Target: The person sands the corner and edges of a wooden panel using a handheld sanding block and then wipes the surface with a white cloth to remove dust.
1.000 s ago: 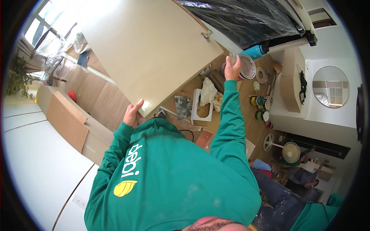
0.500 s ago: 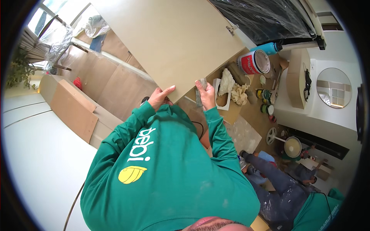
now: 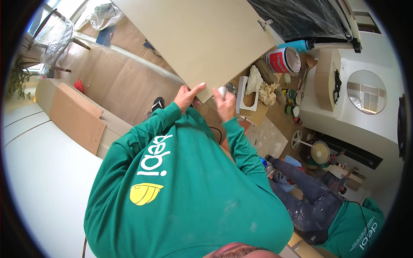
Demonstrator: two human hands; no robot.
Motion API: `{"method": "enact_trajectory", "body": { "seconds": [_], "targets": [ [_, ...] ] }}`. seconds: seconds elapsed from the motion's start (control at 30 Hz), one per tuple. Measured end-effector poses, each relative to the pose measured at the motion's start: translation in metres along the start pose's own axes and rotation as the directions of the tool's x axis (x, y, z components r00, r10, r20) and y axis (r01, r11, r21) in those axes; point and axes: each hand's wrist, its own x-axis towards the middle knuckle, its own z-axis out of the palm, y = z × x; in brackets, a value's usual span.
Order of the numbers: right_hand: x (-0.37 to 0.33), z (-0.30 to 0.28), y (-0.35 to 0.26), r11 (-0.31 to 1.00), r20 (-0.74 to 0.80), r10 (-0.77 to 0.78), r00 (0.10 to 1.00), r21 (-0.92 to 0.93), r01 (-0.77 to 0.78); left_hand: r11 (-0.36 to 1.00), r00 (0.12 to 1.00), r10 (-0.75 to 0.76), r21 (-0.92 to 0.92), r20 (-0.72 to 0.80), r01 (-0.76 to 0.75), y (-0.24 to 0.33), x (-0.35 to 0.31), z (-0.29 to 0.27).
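A large beige door panel (image 3: pixel 202 43) slants away from me, with a metal hinge (image 3: pixel 265 24) on its right edge. Its near corner is pinched in my left hand (image 3: pixel 185 98), thumb on top and fingers partly hidden underneath. My right hand (image 3: pixel 225 105) is closed round a small greyish-white piece (image 3: pixel 222 91), which looks like a folded worn abrasive sheet. That piece is beside the panel's right edge, close to the corner; whether it touches cannot be made out.
Right of the panel stand a paint can (image 3: pixel 282 61), a blue bottle (image 3: pixel 297 45), a white open box (image 3: pixel 248 95) and crumpled paper (image 3: pixel 267 93). A co-worker's legs (image 3: pixel 307 204) stretch out at lower right. Cardboard (image 3: pixel 77 117) lies at left, near a plastic-wrapped chair (image 3: pixel 60 41).
My right hand has moved slightly down and left along the panel edge, turning the greyish piece. The left hand still grips the corner. My view has shifted a little.
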Motion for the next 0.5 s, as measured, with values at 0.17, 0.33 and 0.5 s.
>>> {"method": "enact_trajectory", "body": {
  "seconds": [0.17, 0.33, 0.5],
  "targets": [
    [-0.006, 0.002, 0.000, 1.000, -0.009, -0.010, 1.000, -0.011, 0.010, 1.000, 1.000, 0.002, 0.011, 0.019, -0.002, -0.005, 0.004, 0.000],
    [-0.016, 0.016, -0.004, 0.986, -0.120, -0.146, 0.982, 0.059, 0.154, 1.000, 1.000, 0.004, -0.006, -0.018, -0.004, -0.009, 0.005, 0.002],
    [-0.002, -0.001, 0.001, 0.999, -0.070, -0.030, 0.997, 0.027, 0.032, 1.000, 0.998, 0.023, 0.008, -0.063, -0.022, -0.017, 0.009, 0.000]
  ]
}}
